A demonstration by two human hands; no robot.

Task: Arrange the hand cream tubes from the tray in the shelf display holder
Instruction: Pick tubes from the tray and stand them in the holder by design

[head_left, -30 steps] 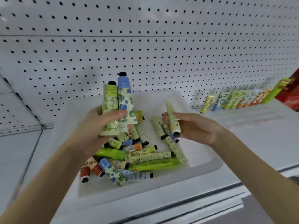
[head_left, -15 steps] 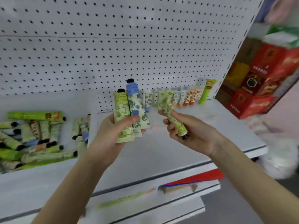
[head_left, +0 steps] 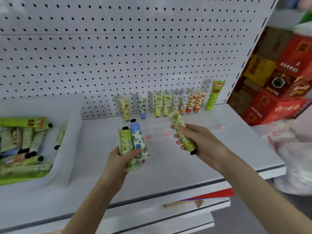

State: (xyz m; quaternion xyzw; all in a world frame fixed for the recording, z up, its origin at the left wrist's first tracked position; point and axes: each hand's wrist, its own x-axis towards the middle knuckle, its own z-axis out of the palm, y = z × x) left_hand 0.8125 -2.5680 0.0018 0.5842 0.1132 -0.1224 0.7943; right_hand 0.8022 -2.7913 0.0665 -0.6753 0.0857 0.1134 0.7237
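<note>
Presently, two floral soft-plastic tubes (head_left: 133,142) are gripped caps-up in the left hand (head_left: 123,161) as reserve; one green leaf-print tube (head_left: 181,132) is pinched cap-down in the right hand (head_left: 200,144), seemingly readied for the standing row of tubes (head_left: 162,105) beyond. White plastic tray (head_left: 70,132), left of both hands, part-filled.

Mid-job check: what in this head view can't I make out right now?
Head view only:
1. Tray: left part cut off by the frame edge, so the tubes in it can't be counted.
2. Left hand: fingers and the front two tubes hide any tube behind them.
3. Green tube in the right hand: label too blurred to read.
4. Display holder: no outline discernible around the standing row.
</note>
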